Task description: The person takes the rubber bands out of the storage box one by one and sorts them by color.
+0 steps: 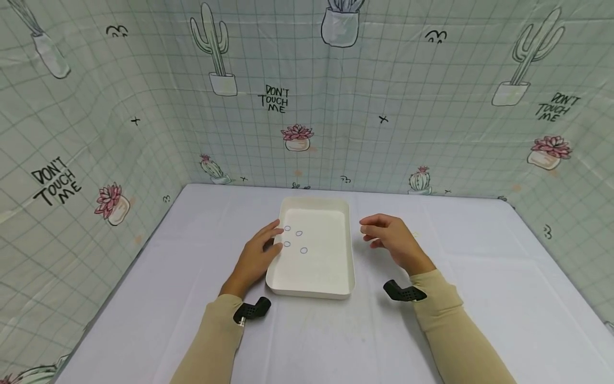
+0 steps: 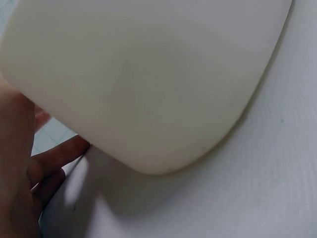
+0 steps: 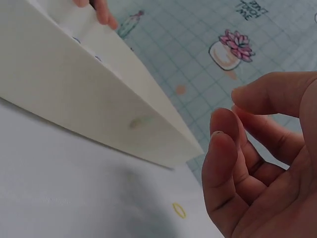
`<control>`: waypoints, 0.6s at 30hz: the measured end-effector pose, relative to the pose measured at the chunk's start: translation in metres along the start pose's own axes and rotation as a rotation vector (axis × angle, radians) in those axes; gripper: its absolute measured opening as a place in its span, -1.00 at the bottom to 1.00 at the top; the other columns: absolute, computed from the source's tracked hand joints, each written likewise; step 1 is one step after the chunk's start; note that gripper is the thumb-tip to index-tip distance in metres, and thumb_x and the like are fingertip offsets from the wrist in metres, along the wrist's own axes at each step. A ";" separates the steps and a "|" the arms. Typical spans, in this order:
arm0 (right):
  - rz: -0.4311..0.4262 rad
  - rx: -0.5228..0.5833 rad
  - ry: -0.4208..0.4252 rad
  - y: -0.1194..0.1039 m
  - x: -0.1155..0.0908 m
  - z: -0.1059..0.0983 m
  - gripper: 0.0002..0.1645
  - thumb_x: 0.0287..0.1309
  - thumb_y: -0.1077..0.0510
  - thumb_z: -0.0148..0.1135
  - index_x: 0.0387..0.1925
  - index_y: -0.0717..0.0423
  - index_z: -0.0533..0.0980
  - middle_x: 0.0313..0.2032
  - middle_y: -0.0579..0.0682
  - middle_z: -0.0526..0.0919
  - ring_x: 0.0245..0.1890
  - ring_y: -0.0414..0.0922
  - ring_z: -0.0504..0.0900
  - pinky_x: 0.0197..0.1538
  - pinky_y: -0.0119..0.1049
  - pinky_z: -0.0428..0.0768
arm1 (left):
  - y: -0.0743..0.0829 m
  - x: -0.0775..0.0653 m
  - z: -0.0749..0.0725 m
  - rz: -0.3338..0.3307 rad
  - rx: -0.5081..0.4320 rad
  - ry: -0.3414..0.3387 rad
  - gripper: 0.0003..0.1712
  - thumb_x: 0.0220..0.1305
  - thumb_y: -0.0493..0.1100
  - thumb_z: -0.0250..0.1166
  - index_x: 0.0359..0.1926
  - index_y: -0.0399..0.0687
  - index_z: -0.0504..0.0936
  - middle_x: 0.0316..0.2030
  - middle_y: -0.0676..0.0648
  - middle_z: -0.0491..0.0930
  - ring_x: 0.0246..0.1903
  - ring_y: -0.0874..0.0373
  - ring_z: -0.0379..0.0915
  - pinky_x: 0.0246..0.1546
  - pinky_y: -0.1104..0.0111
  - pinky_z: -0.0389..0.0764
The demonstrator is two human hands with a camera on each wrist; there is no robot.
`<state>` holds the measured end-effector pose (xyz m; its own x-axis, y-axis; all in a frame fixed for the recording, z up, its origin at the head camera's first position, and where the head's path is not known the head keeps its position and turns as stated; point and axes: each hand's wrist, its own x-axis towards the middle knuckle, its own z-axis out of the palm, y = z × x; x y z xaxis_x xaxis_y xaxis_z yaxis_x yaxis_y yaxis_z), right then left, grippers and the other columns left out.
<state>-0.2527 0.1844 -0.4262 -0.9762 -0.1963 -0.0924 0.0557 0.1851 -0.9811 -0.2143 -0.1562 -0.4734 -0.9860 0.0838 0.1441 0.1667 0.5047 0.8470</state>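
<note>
A shallow white rectangular tray (image 1: 326, 266) lies on the table with several small blue rings (image 1: 304, 250) in its left half. My left hand (image 1: 254, 258) holds the tray's left side, thumb at the rim. One finger (image 2: 74, 148) reaches the tray's lower edge in the left wrist view, where part of the hand is hidden. To the right of the tray and apart from it, my right hand (image 1: 393, 237) hovers with fingers loosely bent. Its thumb and fingertips come close together in the right wrist view; nothing shows between them.
On the white-covered table (image 1: 489, 298), a small yellow ring (image 3: 179, 210) lies near the right hand. Behind and at the sides hangs a gridded cloth (image 1: 384, 80) printed with cacti. A black wrist device (image 1: 404, 292) sits on each forearm.
</note>
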 end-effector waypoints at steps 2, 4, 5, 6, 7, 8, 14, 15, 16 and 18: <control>-0.009 -0.006 -0.017 -0.002 -0.001 0.004 -0.59 0.25 0.17 0.33 0.04 0.35 0.56 -0.17 0.03 0.64 -0.23 -0.05 0.63 -0.19 -0.22 0.67 | 0.000 0.000 0.001 0.005 -0.006 0.001 -0.53 0.43 -0.11 0.21 0.33 0.00 0.53 0.45 0.24 0.22 0.42 0.10 0.18 0.42 0.15 0.22; -0.019 -0.020 -0.031 -0.003 -0.002 0.007 -0.56 0.25 0.17 0.32 0.06 0.39 0.54 -0.17 0.04 0.64 -0.23 -0.04 0.62 -0.20 -0.22 0.67 | 0.000 0.000 0.002 0.005 -0.012 -0.002 -0.52 0.43 -0.12 0.22 0.33 0.00 0.53 0.45 0.24 0.22 0.42 0.10 0.19 0.42 0.15 0.23; -0.021 -0.029 -0.034 -0.004 -0.003 0.009 -0.55 0.25 0.18 0.32 0.07 0.41 0.53 -0.17 0.05 0.64 -0.24 -0.04 0.62 -0.21 -0.22 0.66 | 0.000 0.000 0.003 0.004 -0.013 -0.004 -0.52 0.42 -0.12 0.22 0.33 0.00 0.53 0.46 0.23 0.22 0.41 0.08 0.21 0.41 0.14 0.23; -0.027 -0.037 -0.044 -0.004 -0.003 0.011 -0.54 0.25 0.18 0.31 0.07 0.42 0.52 -0.17 0.05 0.64 -0.24 -0.04 0.62 -0.21 -0.22 0.66 | -0.001 0.000 0.003 0.001 -0.015 -0.006 -0.52 0.42 -0.12 0.22 0.33 0.00 0.53 0.46 0.23 0.22 0.40 0.08 0.23 0.41 0.13 0.24; -0.030 -0.047 -0.052 -0.004 -0.004 0.013 -0.54 0.25 0.18 0.31 0.08 0.42 0.52 -0.17 0.05 0.64 -0.24 -0.04 0.62 -0.21 -0.22 0.66 | -0.001 -0.001 0.003 -0.002 -0.018 -0.008 -0.52 0.42 -0.12 0.22 0.33 0.00 0.53 0.45 0.24 0.22 0.40 0.07 0.24 0.41 0.12 0.24; -0.036 -0.057 -0.060 -0.004 -0.004 0.015 -0.54 0.25 0.18 0.30 0.08 0.43 0.52 -0.17 0.07 0.65 -0.24 -0.03 0.62 -0.22 -0.21 0.66 | -0.001 -0.001 0.003 -0.004 -0.019 -0.009 -0.52 0.42 -0.12 0.22 0.33 -0.01 0.53 0.45 0.24 0.23 0.39 0.07 0.25 0.41 0.12 0.23; -0.081 -0.093 -0.091 -0.006 -0.003 0.026 -0.58 0.26 0.19 0.31 0.05 0.41 0.54 -0.21 0.08 0.65 -0.25 -0.03 0.62 -0.23 -0.19 0.65 | -0.001 -0.001 0.001 0.007 -0.026 -0.001 -0.53 0.42 -0.12 0.22 0.32 -0.01 0.54 0.45 0.25 0.23 0.38 0.07 0.27 0.41 0.11 0.25; -0.085 -0.096 -0.091 -0.006 -0.003 0.028 -0.58 0.26 0.19 0.31 0.04 0.41 0.54 -0.22 0.07 0.65 -0.25 -0.04 0.62 -0.23 -0.19 0.65 | -0.001 -0.001 0.001 0.010 -0.026 0.001 -0.53 0.42 -0.13 0.23 0.31 -0.01 0.54 0.44 0.25 0.24 0.37 0.07 0.28 0.40 0.12 0.26; -0.085 -0.098 -0.089 -0.007 -0.002 0.030 -0.59 0.26 0.19 0.31 0.04 0.40 0.55 -0.23 0.06 0.65 -0.26 -0.04 0.62 -0.23 -0.20 0.65 | -0.001 0.000 0.001 0.013 -0.029 0.002 -0.53 0.42 -0.13 0.23 0.31 -0.02 0.54 0.45 0.24 0.24 0.38 0.07 0.26 0.40 0.12 0.25; -0.087 -0.100 -0.091 -0.010 -0.002 0.033 -0.60 0.26 0.20 0.31 0.03 0.40 0.55 -0.24 0.06 0.65 -0.27 -0.04 0.62 -0.23 -0.19 0.66 | -0.001 0.001 0.001 0.014 -0.030 0.000 -0.53 0.42 -0.13 0.23 0.31 -0.01 0.54 0.44 0.25 0.24 0.38 0.08 0.26 0.40 0.13 0.26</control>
<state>-0.2446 0.1511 -0.4221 -0.9530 -0.3017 -0.0276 -0.0537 0.2579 -0.9647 -0.2152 -0.1563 -0.4746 -0.9835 0.0906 0.1565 0.1808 0.4777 0.8597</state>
